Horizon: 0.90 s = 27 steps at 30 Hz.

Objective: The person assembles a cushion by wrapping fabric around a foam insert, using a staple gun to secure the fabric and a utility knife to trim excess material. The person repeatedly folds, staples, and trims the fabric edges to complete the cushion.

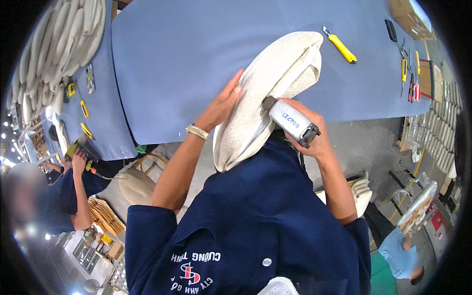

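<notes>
Cream fabric-covered curved seat pad (268, 93) lies long axis diagonal, top pointing upper right over blue counter (187, 54). Left hand (223, 103) flat, fingers wide (steadying). Right hand (307, 130) grips grey pneumatic stapler (292, 120).

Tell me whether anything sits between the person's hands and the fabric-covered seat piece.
Nothing visible does. The left hand lies flat on the beige fabric-covered seat piece, and the right hand grips a grey power tool whose nose presses into the piece's folded edge. The blue table lies behind it.
</notes>
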{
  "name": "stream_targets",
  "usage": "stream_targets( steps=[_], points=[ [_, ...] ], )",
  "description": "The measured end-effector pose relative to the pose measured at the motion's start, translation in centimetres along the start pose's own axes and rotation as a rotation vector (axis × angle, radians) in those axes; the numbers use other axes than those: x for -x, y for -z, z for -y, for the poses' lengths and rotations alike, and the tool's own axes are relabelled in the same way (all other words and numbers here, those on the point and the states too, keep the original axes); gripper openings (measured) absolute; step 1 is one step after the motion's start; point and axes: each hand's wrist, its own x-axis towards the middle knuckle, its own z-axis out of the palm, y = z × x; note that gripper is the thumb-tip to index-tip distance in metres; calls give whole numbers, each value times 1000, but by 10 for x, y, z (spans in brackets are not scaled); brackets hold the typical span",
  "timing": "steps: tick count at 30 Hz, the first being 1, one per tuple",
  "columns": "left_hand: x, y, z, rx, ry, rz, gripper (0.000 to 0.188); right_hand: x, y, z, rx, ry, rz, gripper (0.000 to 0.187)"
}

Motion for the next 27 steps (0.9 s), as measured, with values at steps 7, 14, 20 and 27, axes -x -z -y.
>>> stream_targets(
  steps=[7, 14, 20, 27],
  points=[
    [29, -34, -11, -385, -122, -61, 72, -3, -2, -1, 89, 81, -32, 62],
    [41, -52, -14, -648, -228, -188, 91, 6, -9, 4, 83, 73, -48, 57],
    [42, -50, -14, -688, -258, -195, 94, 8, -7, 9, 45, 72, 15, 62],
    [45, -59, -34, -669, -73, -206, 94, -5, -4, 34, 7, -187, 92, 63]
  ],
)
